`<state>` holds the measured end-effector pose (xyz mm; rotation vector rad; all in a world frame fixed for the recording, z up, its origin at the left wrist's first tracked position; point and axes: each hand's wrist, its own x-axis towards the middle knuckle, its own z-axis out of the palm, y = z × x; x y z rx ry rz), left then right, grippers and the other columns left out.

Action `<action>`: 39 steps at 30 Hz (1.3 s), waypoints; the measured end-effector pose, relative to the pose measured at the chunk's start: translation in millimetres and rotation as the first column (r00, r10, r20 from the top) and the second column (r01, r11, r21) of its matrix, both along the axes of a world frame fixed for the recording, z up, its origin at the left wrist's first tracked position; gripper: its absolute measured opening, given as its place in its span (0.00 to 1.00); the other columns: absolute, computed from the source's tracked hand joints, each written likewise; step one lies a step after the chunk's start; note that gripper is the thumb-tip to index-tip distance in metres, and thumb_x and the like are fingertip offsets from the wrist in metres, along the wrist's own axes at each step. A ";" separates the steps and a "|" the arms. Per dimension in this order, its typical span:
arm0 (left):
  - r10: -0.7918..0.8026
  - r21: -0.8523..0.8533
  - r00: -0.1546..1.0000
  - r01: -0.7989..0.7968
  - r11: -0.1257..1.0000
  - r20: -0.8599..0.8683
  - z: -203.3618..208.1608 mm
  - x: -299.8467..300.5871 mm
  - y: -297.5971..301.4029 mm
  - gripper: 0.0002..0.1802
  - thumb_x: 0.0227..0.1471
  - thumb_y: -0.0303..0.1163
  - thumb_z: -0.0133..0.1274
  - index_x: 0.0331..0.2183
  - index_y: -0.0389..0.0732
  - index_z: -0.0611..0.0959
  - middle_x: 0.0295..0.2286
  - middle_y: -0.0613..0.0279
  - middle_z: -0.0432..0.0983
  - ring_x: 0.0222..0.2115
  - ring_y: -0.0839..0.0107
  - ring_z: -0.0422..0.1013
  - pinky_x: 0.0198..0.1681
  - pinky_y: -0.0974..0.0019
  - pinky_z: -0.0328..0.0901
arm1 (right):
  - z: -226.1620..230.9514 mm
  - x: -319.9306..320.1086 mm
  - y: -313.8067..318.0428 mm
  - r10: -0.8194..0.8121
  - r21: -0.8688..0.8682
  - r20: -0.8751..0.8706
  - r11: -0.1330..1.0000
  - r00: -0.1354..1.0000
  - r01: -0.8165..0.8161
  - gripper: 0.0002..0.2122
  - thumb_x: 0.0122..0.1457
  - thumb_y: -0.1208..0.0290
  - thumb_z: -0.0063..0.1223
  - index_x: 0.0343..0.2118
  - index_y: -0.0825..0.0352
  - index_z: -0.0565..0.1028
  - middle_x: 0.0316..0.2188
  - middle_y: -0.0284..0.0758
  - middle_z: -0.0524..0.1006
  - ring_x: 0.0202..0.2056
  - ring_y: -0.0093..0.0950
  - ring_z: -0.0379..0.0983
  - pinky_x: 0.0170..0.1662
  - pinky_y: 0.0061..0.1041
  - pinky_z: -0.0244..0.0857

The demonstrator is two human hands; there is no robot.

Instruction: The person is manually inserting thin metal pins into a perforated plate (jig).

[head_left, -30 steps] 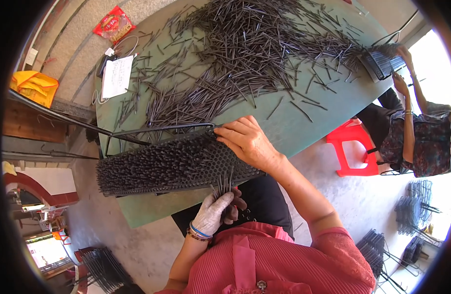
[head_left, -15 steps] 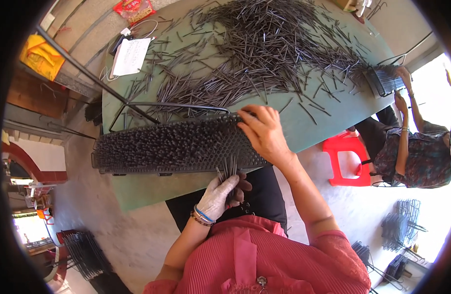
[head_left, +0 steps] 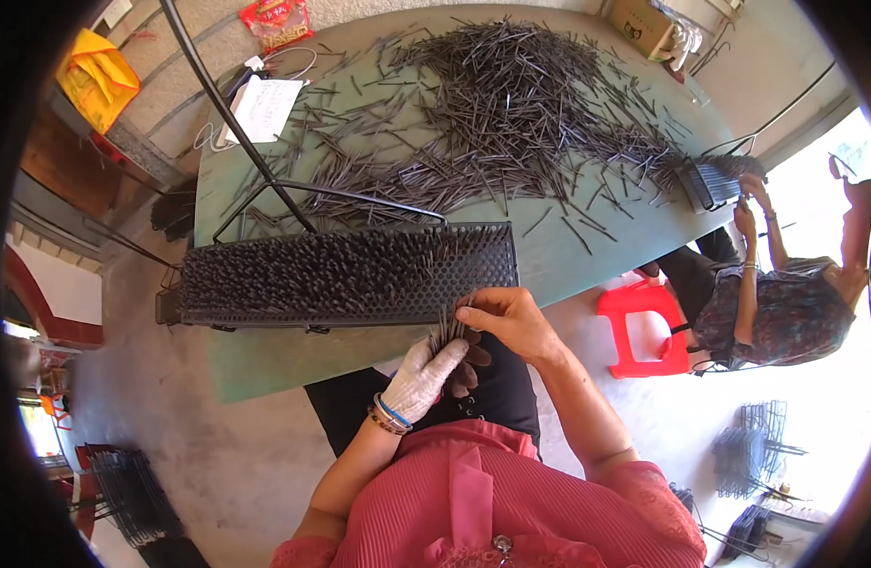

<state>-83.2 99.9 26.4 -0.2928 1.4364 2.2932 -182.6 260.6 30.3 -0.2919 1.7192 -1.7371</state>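
Note:
My left hand (head_left: 418, 381), in a white glove with dark fingers, is closed round a bunch of thin dark rods (head_left: 443, 331) that point upward. My bare right hand (head_left: 519, 327) pinches at the top of that bunch, thumb and forefinger together. How many rods it grips is hidden. Just beyond both hands lies a long black perforated tray (head_left: 478, 254) with a wire frame. Upright rods (head_left: 293, 275) crowd its holes on the left and middle, while bare holes show toward the right end.
A large heap of loose dark rods (head_left: 521, 95) covers much of the green tabletop (head_left: 549, 256). A black metal bar (head_left: 218, 95) rises from the tray. At right, a co-worker (head_left: 776, 303) handles a similar tray (head_left: 710, 185) near a red stool (head_left: 634, 331). Wire racks (head_left: 133, 492) stand on the floor.
My right hand has come off the tray's right end and moved down toward me to the rods in my left hand. The left hand still holds the bunch. The view has shifted slightly.

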 end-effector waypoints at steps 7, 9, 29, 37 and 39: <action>0.075 0.115 0.995 -0.083 0.990 0.069 -18.6 -0.4 -2.9 0.16 0.63 0.39 0.46 0.45 0.37 0.75 0.33 0.56 0.80 0.24 0.78 0.73 0.24 0.75 0.67 | 3.3 -20.2 4.3 -0.403 -0.088 -0.360 0.912 0.841 0.400 0.09 0.59 0.71 0.57 0.36 0.72 0.79 0.28 0.32 0.80 0.32 0.18 0.73 0.38 0.20 0.67; 0.086 0.124 0.993 -0.097 0.988 0.087 -16.6 -3.7 -0.7 0.16 0.63 0.39 0.45 0.45 0.38 0.75 0.33 0.57 0.80 0.24 0.78 0.73 0.24 0.76 0.66 | 13.5 -37.6 2.0 -0.444 -0.066 -0.561 0.865 0.699 0.498 0.08 0.57 0.74 0.58 0.37 0.72 0.79 0.26 0.35 0.80 0.31 0.18 0.74 0.39 0.22 0.67; 0.093 0.196 0.970 -0.139 0.971 0.225 -31.9 -4.7 -4.2 0.14 0.61 0.36 0.48 0.45 0.37 0.76 0.35 0.53 0.80 0.27 0.70 0.77 0.27 0.72 0.72 | -17.5 -68.0 -13.4 -0.421 -0.076 -0.790 0.789 0.446 0.610 0.09 0.54 0.73 0.62 0.35 0.73 0.79 0.25 0.36 0.81 0.29 0.18 0.75 0.38 0.20 0.67; 0.093 0.211 0.970 -0.142 0.967 0.225 -36.7 -3.4 -7.2 0.16 0.61 0.36 0.48 0.46 0.36 0.76 0.35 0.52 0.80 0.27 0.70 0.77 0.27 0.72 0.72 | -27.8 -67.6 -13.3 -0.315 -0.069 -0.881 0.824 0.353 0.563 0.08 0.52 0.75 0.63 0.34 0.69 0.79 0.29 0.38 0.81 0.28 0.33 0.76 0.38 0.28 0.68; 0.097 0.170 0.970 -0.137 0.976 0.222 -36.6 -3.1 -8.5 0.15 0.62 0.36 0.48 0.45 0.36 0.76 0.35 0.53 0.80 0.27 0.70 0.77 0.26 0.72 0.72 | -22.2 -66.4 -11.1 -0.243 -0.031 -0.912 0.845 0.332 0.533 0.08 0.51 0.75 0.63 0.34 0.69 0.79 0.29 0.38 0.81 0.29 0.34 0.75 0.39 0.28 0.67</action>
